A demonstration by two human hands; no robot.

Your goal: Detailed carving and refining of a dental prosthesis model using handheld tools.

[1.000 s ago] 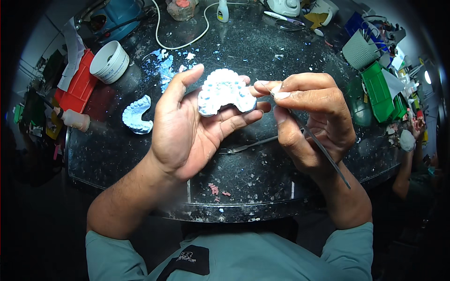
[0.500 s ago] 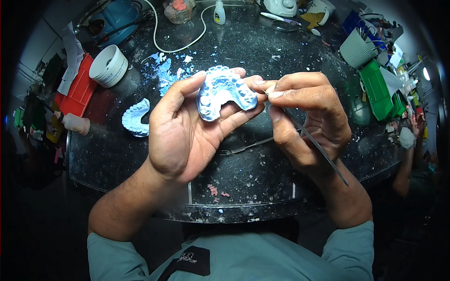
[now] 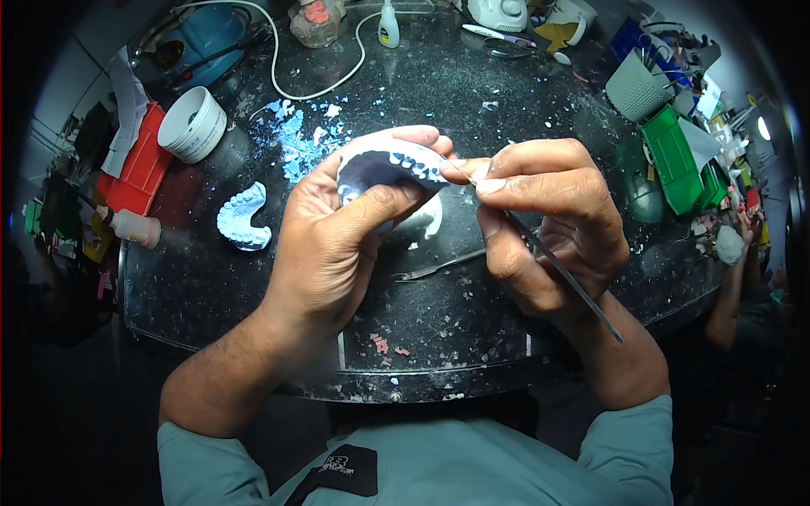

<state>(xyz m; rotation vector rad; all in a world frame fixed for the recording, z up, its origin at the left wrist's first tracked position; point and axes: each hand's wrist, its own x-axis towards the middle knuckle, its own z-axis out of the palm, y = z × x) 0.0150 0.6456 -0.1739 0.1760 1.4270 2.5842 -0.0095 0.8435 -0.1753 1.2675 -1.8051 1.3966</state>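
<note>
A blue-and-white dental cast (image 3: 364,171) lies tilted in my left hand (image 3: 325,232), with the thumb across its inner side and the fingers behind it. My right hand (image 3: 561,223) pinches a thin metal carving tool (image 3: 574,287) like a pen. The fine tip of that tool is beside the cast's right edge; whether it touches is too small to tell. Left of my left hand, a second blue dental cast (image 3: 243,218) rests on the black table (image 3: 439,329). Another metal hand tool (image 3: 443,265) lies on the table between my hands.
Blue and white plaster chips (image 3: 295,139) are scattered behind my left hand. A white tub (image 3: 193,125) and a red bin (image 3: 139,169) stand at left, a green bin (image 3: 672,160) and a tool holder (image 3: 639,88) at right. A white cable (image 3: 278,63) curves across the back near a small bottle (image 3: 388,27).
My left hand has turned the cast from facing up to a steep tilt, and its thumb has come over the inner side. My right hand stays nearly in place with the carving tool.
</note>
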